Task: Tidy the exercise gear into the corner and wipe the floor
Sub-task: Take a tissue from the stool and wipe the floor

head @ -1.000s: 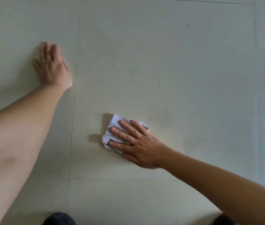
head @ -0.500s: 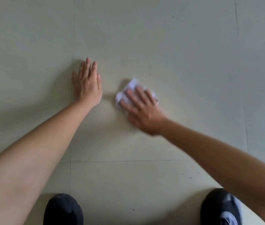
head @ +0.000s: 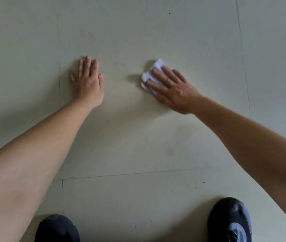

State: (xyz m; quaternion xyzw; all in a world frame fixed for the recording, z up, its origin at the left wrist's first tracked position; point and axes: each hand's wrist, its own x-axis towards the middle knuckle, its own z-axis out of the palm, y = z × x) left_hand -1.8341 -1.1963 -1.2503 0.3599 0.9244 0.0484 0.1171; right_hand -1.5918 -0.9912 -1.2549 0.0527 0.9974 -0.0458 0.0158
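My right hand [head: 172, 89] lies flat, fingers spread, pressing a crumpled white cloth [head: 153, 72] against the pale tiled floor [head: 156, 32]. Only the cloth's far-left part shows beyond my fingers. My left hand [head: 88, 81] rests palm down on the floor to the left of the cloth, a hand's width or so away, with nothing under it. No exercise gear is in view.
My two dark shoes [head: 57, 228] [head: 229, 220] stand at the bottom edge. Thin tile joints run across the floor, one vertical just left of my left hand [head: 59, 84] and one horizontal below my arms [head: 121, 174]. A few dark specks lie near the shoes.
My right hand has slid the cloth away from my left hand to the right. The view has tilted down, so both shoes show more fully. The left hand stays planted on the floor.
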